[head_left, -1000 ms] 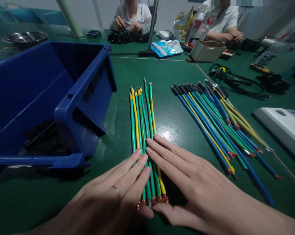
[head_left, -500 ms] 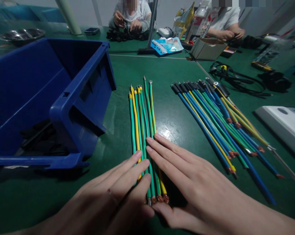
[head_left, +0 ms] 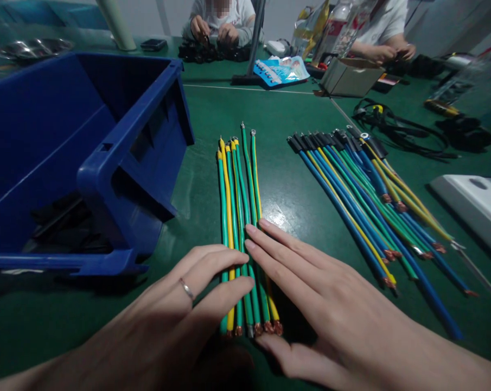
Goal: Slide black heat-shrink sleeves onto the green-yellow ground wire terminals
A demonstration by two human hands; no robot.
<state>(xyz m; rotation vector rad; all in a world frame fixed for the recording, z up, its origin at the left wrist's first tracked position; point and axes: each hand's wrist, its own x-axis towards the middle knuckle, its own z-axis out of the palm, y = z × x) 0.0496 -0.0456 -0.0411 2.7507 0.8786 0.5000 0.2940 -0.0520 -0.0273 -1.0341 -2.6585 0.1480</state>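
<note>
Several short green and yellow-green cables [head_left: 230, 217] lie side by side on the table, with yellow sleeves or ring terminals at the far ends and bare copper at the near ends. My left hand [head_left: 192, 296], with a ring on one finger, reaches over them from the left, its fingers apart and bent with the tips on the middle cables. Stretched out from the right, my right hand [head_left: 322, 293] rests its fingertips on the rightmost cables. Its thumb lies by the copper ends. Part of the left thumb is in shadow.
A blue bin [head_left: 96, 179] with black pieces inside stands at left. Blue, green and yellow cables with black sleeves [head_left: 351, 201] lie at right, near a white device [head_left: 473, 206] and coiled black cord [head_left: 395, 133]. Two people work across the table, behind a small box [head_left: 351, 77].
My left hand's fingers have lifted and spread, showing the ring and more copper ends. My right hand stays nearly in place. The whole view has shifted slightly.
</note>
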